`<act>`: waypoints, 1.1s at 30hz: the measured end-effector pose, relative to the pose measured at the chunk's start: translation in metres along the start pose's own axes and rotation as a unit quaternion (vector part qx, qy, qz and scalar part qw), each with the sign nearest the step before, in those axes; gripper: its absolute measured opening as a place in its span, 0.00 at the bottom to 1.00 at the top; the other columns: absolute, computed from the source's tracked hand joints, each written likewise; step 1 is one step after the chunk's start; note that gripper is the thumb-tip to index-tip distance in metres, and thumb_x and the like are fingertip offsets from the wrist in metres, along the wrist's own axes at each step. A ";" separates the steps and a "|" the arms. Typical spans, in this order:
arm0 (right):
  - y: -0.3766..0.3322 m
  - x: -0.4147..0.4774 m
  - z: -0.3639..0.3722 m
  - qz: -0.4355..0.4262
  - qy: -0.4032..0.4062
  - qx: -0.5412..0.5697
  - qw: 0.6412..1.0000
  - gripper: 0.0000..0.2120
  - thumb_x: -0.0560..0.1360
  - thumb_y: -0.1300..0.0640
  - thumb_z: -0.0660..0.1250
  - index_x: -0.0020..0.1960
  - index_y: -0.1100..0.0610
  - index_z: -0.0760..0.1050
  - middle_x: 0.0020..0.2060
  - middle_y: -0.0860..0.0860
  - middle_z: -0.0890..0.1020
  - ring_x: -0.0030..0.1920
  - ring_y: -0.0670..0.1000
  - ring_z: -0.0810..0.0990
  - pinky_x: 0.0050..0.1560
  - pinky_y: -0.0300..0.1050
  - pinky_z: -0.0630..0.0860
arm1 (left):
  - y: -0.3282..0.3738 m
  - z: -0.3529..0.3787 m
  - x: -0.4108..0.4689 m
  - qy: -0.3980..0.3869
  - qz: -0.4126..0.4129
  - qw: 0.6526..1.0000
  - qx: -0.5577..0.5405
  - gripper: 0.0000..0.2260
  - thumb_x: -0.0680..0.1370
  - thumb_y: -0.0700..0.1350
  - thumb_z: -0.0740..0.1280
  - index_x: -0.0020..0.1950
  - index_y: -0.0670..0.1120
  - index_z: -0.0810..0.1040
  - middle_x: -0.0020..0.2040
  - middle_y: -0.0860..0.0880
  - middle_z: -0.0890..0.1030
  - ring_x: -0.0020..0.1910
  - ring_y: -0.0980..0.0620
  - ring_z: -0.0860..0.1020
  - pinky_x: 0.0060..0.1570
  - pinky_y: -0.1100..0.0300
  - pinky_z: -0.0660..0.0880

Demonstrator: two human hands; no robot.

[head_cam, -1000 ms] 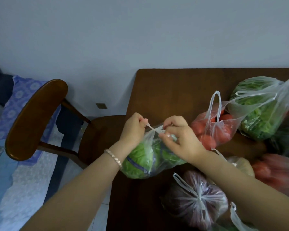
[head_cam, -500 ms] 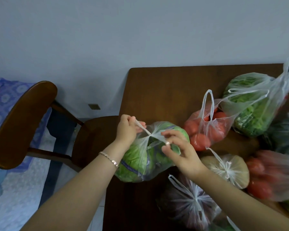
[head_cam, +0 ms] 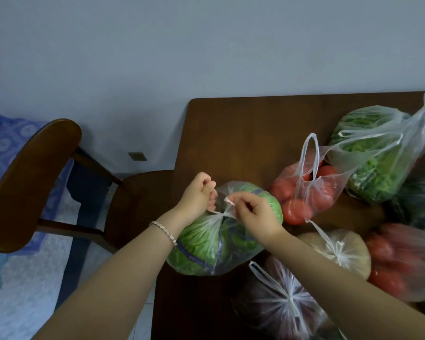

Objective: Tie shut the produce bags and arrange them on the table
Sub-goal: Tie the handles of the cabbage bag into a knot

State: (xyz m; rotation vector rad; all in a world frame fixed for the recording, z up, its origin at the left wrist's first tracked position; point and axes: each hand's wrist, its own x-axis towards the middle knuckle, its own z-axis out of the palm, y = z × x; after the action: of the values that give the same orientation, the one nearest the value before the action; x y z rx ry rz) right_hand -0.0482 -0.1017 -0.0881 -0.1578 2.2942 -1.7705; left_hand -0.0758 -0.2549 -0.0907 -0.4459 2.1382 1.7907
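A clear plastic bag of green lettuce [head_cam: 201,246] lies at the left edge of the dark wooden table [head_cam: 243,133]. My left hand [head_cam: 198,193] grips one handle strip of this bag, fingers curled. My right hand [head_cam: 254,213] pinches the other strip just above the crossing of the two strips. An open bag of tomatoes [head_cam: 304,192] stands right of my hands, handles up. Behind it lies an open bag of leafy greens [head_cam: 375,163]. Two knotted bags sit nearer me: a pale one [head_cam: 341,249] and a purple one [head_cam: 280,303].
A wooden chair [head_cam: 32,177] stands left of the table, its seat touching the table's edge. A further bag of red produce [head_cam: 402,261] lies at the right edge of view. A blue patterned cloth [head_cam: 8,148] lies behind the chair. The far left of the tabletop is bare wood.
Both hands have worked the lettuce bag's handle strips: the right hand has risen and moved left over the bag, pinching a strip, while the left keeps its grip. The bag stays in place.
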 end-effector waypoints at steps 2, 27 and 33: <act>0.000 0.006 -0.001 0.054 0.011 0.053 0.997 0.13 0.77 0.64 0.61 0.46 0.48 0.80 0.32 0.43 0.76 0.29 0.34 0.75 0.35 0.28 0.70 | -0.004 -0.003 -0.007 0.019 0.006 0.999 -0.049 0.10 0.81 0.38 0.54 0.40 0.47 0.63 0.30 0.47 0.66 0.23 0.56 0.66 0.23 0.65 0.67; -0.028 0.022 -0.005 0.128 -0.131 0.027 0.983 0.21 0.78 0.57 0.57 0.27 0.56 0.71 0.27 0.51 0.74 0.24 0.44 0.72 0.33 0.38 0.72 | 0.005 -0.005 -0.037 -0.030 0.166 0.985 0.037 0.14 0.70 0.32 0.71 0.45 0.52 0.80 0.44 0.53 0.82 0.41 0.62 0.81 0.43 0.68 0.77; -0.026 0.016 -0.008 0.145 -0.115 0.096 0.978 0.18 0.79 0.57 0.58 0.32 0.57 0.76 0.27 0.48 0.80 0.27 0.38 0.79 0.31 0.28 0.74 | 0.013 -0.001 -0.033 0.008 0.230 0.962 0.148 0.09 0.73 0.34 0.67 0.37 0.46 0.78 0.39 0.53 0.77 0.33 0.60 0.77 0.35 0.67 0.75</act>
State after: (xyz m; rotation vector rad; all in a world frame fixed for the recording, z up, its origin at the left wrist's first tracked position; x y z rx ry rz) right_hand -0.0674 -0.1052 -0.0629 0.0092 1.8675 -1.7103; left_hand -0.0511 -0.2529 -0.0650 0.1247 2.6244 1.6268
